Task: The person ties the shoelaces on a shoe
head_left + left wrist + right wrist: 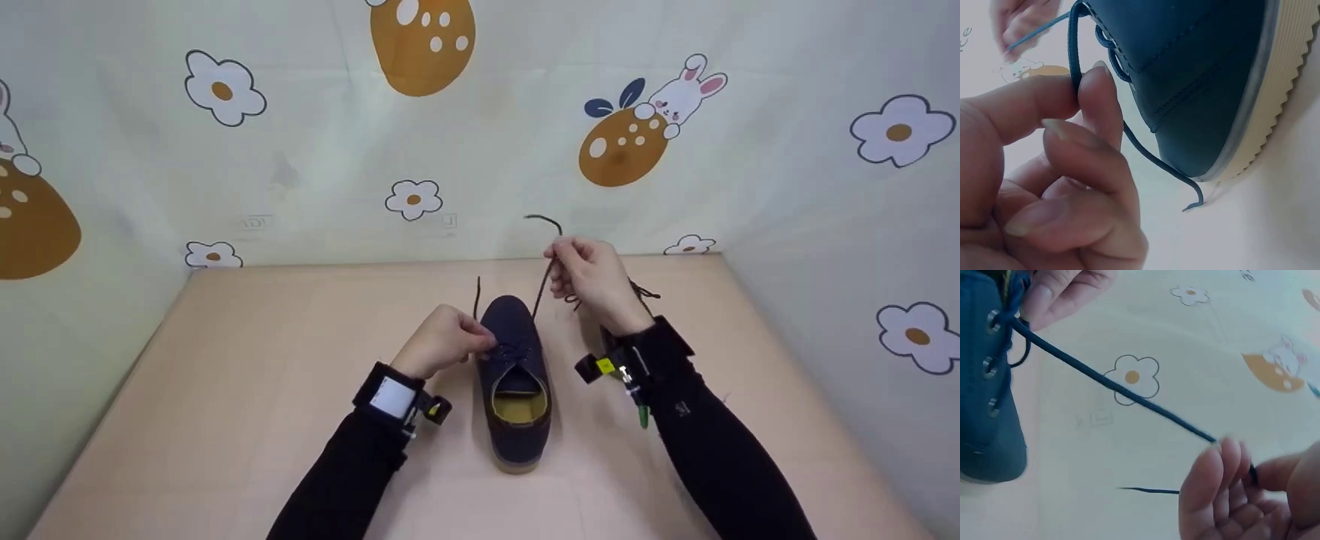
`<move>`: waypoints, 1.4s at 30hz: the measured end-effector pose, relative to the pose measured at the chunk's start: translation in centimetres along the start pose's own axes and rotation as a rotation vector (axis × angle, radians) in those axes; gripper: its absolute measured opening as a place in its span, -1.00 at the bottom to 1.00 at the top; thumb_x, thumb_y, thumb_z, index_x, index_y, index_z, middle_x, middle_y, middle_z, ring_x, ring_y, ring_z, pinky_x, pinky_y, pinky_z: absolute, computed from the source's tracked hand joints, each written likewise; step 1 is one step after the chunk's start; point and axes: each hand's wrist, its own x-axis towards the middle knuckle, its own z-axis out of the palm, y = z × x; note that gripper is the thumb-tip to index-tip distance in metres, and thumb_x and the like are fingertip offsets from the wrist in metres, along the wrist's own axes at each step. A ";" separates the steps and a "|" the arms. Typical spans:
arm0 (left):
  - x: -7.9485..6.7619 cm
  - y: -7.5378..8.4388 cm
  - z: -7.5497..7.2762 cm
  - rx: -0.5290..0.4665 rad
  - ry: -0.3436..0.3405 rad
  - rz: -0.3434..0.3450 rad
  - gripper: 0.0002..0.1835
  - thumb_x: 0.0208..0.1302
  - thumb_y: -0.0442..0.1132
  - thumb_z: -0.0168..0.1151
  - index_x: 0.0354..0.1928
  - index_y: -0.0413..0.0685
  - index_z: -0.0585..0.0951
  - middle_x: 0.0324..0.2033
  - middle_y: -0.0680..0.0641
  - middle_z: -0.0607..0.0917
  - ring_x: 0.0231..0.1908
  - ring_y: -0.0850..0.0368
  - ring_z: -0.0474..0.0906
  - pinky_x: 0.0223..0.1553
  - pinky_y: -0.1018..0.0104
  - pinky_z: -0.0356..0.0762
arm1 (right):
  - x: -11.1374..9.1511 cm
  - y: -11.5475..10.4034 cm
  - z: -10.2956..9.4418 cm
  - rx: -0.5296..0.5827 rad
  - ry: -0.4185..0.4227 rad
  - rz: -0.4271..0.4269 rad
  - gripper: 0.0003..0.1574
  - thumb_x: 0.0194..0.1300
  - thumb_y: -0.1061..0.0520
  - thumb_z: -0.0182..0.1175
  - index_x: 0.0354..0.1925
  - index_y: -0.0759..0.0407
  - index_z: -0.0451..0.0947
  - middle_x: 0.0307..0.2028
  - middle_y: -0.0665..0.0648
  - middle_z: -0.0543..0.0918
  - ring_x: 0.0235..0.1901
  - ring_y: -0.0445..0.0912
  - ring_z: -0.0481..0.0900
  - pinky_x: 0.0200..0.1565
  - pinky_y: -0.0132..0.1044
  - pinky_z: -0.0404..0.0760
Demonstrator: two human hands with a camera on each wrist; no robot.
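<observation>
A dark blue lace-up shoe (517, 442) stands on the table, its toe pointing away from me and its yellowish insole visible. My left hand (450, 341) is at the shoe's left side, pinching a shoelace (1074, 45) between thumb and forefinger close to the eyelets. The loose end of that lace hangs past the toe. Up and to the right of the toe, my right hand (592, 277) pinches the other shoelace end (1117, 388), which runs taut from the top eyelet. Its tip sticks out beyond the fingers.
Behind my right wrist lies another laced item, mostly hidden, with its dark lace bow (645, 291) showing. The pale table (262, 390) meets a cloth backdrop (315, 150) printed with flowers and rabbits at the back and sides. Wrist cameras are strapped to both forearms.
</observation>
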 end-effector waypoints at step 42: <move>0.8 -1.5 0.4 0.398 0.111 0.068 -0.95 0.09 -0.34 0.36 -0.38 -0.07 0.68 -0.65 0.08 0.49 -0.64 0.21 0.36 -0.56 0.35 0.30 | -5.6 3.8 5.0 -0.967 -0.099 -0.297 -0.82 0.08 0.07 0.33 -0.59 -0.08 0.54 -0.61 -0.14 0.52 -0.57 -0.17 0.47 -0.49 -0.22 0.43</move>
